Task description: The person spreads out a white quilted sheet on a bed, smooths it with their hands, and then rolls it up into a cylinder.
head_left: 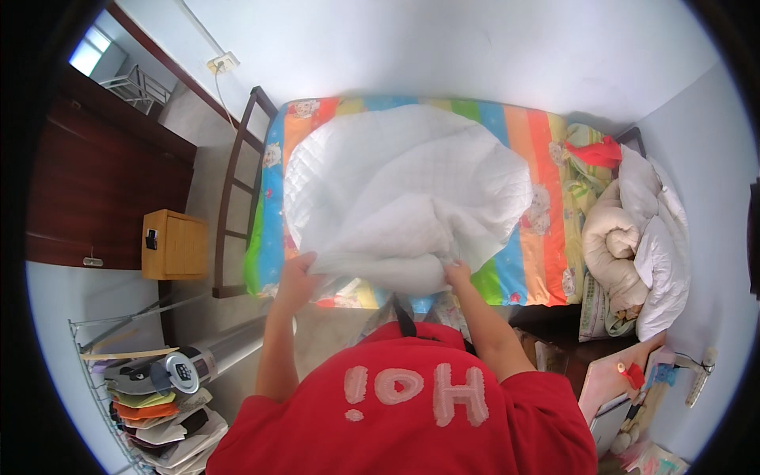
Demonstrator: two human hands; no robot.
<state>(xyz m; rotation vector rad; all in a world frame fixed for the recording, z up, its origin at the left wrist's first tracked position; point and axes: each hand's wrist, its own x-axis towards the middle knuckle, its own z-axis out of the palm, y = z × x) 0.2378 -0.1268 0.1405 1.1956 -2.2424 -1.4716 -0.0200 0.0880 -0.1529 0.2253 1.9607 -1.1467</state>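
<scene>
A white quilted mattress cover [372, 174] lies loosely spread on a bed with a rainbow-striped sheet [511, 269]. Its outline is rounded, and its near part is bunched into folds. My left hand [297, 279] is closed on the near edge of the cover, towards the left. Further right along that edge, my right hand [457, 274] pinches the fabric. Between the two hands the edge is gathered and slightly lifted. The fingertips are partly hidden by the cloth.
A dark bed frame [236, 190] rises at the left end. Rolled cream and white quilts [633, 237] are piled at the right end. Left stand a small wooden cabinet [176, 245] and a silver cylindrical appliance [229, 348]. A cluttered pink-topped table [606, 372] is lower right.
</scene>
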